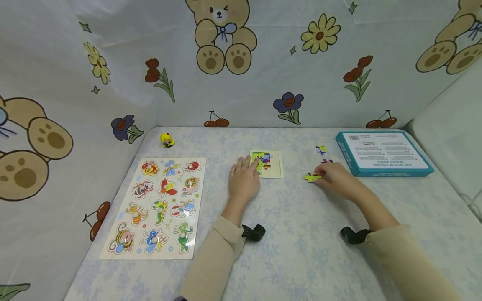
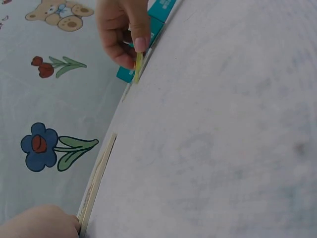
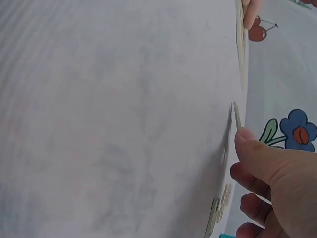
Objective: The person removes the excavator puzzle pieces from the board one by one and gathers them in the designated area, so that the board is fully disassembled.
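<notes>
My left hand (image 1: 244, 179) rests with its fingers extended at the left side of a small wooden puzzle board (image 1: 278, 167). Some pieces in the board form part of a colourful picture on its left and middle; bare wood shows at the right. Between thumb and fingers, my right hand (image 1: 337, 179) pinches a yellow-green jigsaw piece (image 1: 311, 177) to the right of the board. The left wrist view shows this piece (image 2: 138, 69) edge-on, raised at a tilt. Beyond the right hand lie a loose green-and-purple piece (image 1: 321, 149) and a partly hidden piece (image 1: 326, 161).
A knob puzzle board (image 1: 199, 234) with several insect pictures lies at the left. A small yellow-haired figurine (image 1: 167, 140) stands behind it. At the back right is a teal-and-white box (image 1: 388, 150). A printed cloth (image 1: 256, 92) hangs behind the table.
</notes>
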Available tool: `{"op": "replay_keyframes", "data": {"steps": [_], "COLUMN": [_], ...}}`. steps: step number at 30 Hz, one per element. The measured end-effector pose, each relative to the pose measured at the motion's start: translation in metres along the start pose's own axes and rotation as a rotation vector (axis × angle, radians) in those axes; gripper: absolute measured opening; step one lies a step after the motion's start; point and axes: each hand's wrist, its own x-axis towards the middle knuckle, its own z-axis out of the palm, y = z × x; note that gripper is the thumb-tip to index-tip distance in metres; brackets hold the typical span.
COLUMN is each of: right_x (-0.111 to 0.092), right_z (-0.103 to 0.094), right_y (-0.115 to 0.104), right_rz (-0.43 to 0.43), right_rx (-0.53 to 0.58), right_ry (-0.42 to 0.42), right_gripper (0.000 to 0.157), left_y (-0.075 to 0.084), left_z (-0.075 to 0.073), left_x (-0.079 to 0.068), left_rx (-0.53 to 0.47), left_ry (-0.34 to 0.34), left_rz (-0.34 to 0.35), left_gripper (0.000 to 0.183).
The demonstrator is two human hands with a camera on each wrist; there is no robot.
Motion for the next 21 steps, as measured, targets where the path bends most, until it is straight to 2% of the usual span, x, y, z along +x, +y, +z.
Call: {"op": "replay_keyframes", "data": {"steps": [4,13,21], "right_x": [-0.004,-0.002,0.011], "right_z": [0.001,-0.003,-0.004], "right_y": [0.006,0.003,-0.016], "right_rz": [-0.004,-0.022,0.017], "right_rx": [-0.027,-0.110,-0.008], "right_ry": [0.009,0.003,0.035], "right_gripper": [0.029,0.031,0.039], "left_y": [0.001,0.000,0.000], "left_z": [-0.001,0.000,-0.001], "left_x": [-0.001,-0.001,0.000], "left_rx": [-0.002,0.001,-0.010], "left_ry": [0.001,0.006,0.001], "left_rz": [0.002,0.003,-0.006], "left_gripper": [0.046,0.046,0.046]}}
